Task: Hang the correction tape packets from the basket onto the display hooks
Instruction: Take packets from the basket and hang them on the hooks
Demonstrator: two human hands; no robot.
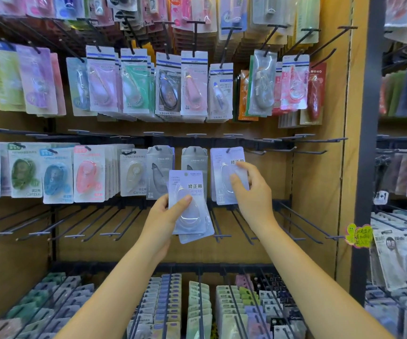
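A: What's the biggest thing in front of the person?

B: The display wall (320, 167), a tan board crossed by black rails. Its top and second rows are crowded with hanging packets. The third row carries Campus packets toward the left edge and two grey Mono Air packets (159, 170) near the middle. Bare hooks (295, 216) jut from the rail below, and the bottom edge holds rows packed with more stock.

A: And the correction tape packets for the job?

B: A small fanned stack of pale lavender packets (190, 209) is held in front of the third row, just below the grey ones. One more lavender packet (227, 177) hangs on a hook in the third row, right of the grey pair, with more of its kind behind it.

A: How do the hands stand?

B: The left hand (165, 216) grips the stack, thumb across the front blister, fingers curled behind. The right hand (251, 189) pinches the hanging packet at its right side, fingertips on the clear blister.

A: Anything to the side?

B: A yellow-green tag (359, 234) is clipped at the wall's right edge.
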